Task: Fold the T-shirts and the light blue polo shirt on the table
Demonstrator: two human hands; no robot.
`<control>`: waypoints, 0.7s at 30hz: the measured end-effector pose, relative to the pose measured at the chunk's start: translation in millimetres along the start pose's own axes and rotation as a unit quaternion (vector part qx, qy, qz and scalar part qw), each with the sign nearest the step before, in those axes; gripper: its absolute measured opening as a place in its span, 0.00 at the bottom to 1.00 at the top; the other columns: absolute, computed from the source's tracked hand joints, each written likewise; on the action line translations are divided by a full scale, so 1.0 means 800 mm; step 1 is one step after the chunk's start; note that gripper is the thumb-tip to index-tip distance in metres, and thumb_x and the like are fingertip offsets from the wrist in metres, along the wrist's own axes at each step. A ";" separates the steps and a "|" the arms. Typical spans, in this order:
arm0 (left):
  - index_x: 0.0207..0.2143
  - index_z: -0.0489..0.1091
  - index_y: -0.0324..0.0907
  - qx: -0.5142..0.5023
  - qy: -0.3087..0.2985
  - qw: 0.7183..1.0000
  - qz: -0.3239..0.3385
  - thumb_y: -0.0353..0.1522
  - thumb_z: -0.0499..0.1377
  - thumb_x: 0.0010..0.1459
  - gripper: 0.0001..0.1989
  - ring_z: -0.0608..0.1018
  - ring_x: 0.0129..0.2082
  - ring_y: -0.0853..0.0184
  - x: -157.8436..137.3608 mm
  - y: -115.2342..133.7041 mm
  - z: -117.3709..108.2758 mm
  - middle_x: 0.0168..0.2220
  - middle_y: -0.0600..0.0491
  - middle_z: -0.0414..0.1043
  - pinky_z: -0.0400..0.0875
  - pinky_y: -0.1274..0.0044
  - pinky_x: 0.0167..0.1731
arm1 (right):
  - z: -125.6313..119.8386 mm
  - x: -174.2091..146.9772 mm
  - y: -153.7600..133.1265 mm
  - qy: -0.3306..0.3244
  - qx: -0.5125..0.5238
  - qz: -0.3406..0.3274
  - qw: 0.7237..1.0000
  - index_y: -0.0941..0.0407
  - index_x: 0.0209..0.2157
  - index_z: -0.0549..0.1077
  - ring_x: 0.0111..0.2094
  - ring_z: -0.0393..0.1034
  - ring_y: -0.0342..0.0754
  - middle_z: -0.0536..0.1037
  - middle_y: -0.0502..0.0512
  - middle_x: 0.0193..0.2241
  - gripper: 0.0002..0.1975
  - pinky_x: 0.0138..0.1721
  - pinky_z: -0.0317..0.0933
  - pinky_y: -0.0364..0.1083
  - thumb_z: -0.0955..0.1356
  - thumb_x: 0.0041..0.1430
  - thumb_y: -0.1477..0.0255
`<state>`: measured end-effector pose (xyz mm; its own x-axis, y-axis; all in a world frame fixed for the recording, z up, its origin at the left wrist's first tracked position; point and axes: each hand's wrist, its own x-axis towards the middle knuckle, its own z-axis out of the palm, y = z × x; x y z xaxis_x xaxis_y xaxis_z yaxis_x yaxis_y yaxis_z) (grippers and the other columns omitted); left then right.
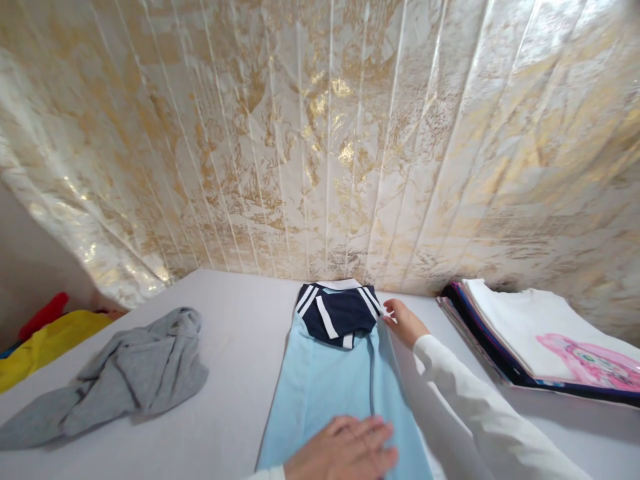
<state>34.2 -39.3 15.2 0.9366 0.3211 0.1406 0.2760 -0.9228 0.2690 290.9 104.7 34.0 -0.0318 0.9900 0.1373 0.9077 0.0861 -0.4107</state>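
A light blue shirt (pixel 330 387) lies lengthwise on the white table, its sides folded inward into a long strip. At its far end is a navy part with white stripes (pixel 335 320), which looks like the collar and sleeve cuffs. My left hand (pixel 345 450) is over the near part of the shirt with fingers stretched out, slightly blurred. At the shirt's upper right edge, my right hand (pixel 404 323) touches or nearly touches the striped part, its fingers loosely curved and apart. No cloth shows gripped in either hand.
On the left lies a crumpled grey garment (pixel 135 370), with yellow cloth (pixel 55 340) and red cloth (pixel 44 317) beyond the table edge. A stack of folded clothes (pixel 530 333) stands at right, a white printed shirt on top. A gold-patterned curtain (pixel 320 147) hangs behind the table (pixel 235 333).
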 end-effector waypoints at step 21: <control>0.64 0.46 0.40 0.155 0.059 0.952 -0.258 0.38 0.43 0.67 0.25 0.51 0.64 0.63 -0.074 -0.028 -0.030 0.65 0.48 0.44 0.51 0.65 0.59 | 0.019 -0.243 -0.062 -0.017 -0.110 -0.222 0.969 0.52 0.65 0.45 0.64 0.44 0.55 0.48 0.57 0.64 0.31 0.59 0.51 0.58 0.58 0.64 0.59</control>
<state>-32.4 -32.3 23.5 0.6331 0.7534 0.1776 0.7603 -0.6483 0.0398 246.1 -90.1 14.0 -0.4494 0.8644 0.2257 0.8689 0.4816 -0.1146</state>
